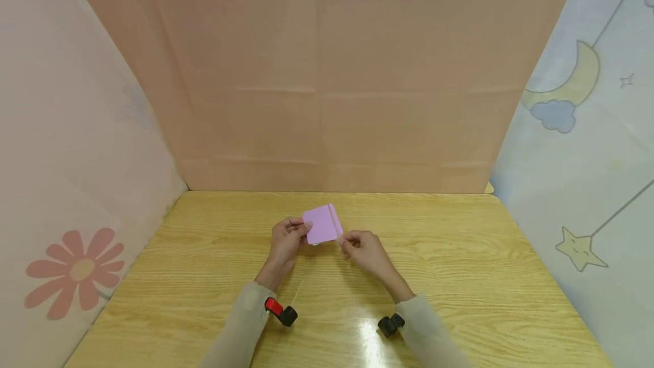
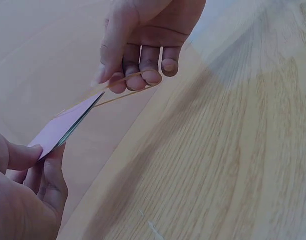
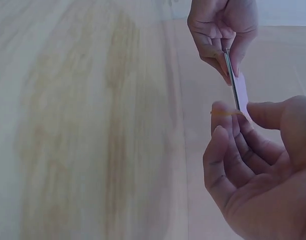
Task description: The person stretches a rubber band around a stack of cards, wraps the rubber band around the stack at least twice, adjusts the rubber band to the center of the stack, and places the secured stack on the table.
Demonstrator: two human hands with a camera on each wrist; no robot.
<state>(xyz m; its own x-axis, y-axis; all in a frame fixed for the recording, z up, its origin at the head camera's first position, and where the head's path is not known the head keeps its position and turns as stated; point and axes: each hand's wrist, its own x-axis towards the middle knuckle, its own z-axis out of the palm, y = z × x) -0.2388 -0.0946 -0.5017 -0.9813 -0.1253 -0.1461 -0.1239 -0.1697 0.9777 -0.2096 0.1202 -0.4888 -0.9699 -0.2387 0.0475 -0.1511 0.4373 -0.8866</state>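
My left hand [image 1: 286,240] pinches a thin pink square stack of cards or paper [image 1: 319,225] by its left side, thumb on top and fingers beneath. The layered edge of the stack looks dark in the left wrist view; its exact kind is not plain. A tan rubber band [image 1: 334,219] runs across the stack near its right side. My right hand [image 1: 365,251] has its curled fingers hooked in the band. Away from the stack's edge, the rubber band [image 2: 135,90] is pulled out in a loop round those fingertips. Both hands hold everything above the table.
The wood-grain table [image 1: 460,277] lies below, with a bright glare patch near its front. A brown sheet [image 1: 317,84] hangs behind it. Patterned fabric walls [image 1: 613,146] stand at both sides. Each wrist wears a small black camera [image 1: 288,316].
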